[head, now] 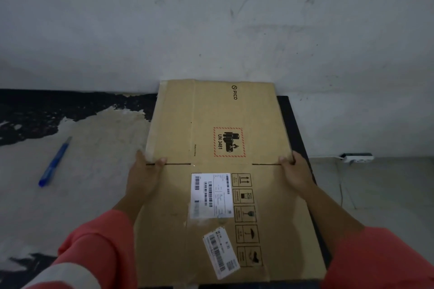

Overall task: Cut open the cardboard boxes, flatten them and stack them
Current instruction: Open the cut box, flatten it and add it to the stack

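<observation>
The left hand (144,172) and the right hand (294,169) each pinch a side edge of the box (223,112). Each thumb lies on top, right where a flap slit meets the edge. The fingers are tucked beneath the board and hidden, so how far they reach under cannot be told.

Between the hands the box lies flattened, one broad panel facing up. Its flaps run away from the hands toward the wall, and its body comes back toward the person. A white label (209,195) sits just inside the hands, and a smaller label (222,252) lifts at a corner nearer the sleeves.

Under the box, showing past the right hand, is a dark top (297,129) that it rests on or hovers just over.

Flattened like this, the board should be light and fairly stiff across the panel, but apt to hinge at the slits and creases. A hold at both side edges, as here, looks the surest way to keep it level. A one-handed hold would likely let it droop or fold.

Well to the left of the left hand lies a blue tool (55,162), a cutter or perhaps a pen; the light is too dim to say. Beyond the right hand a power strip (358,158) sits on the floor.
</observation>
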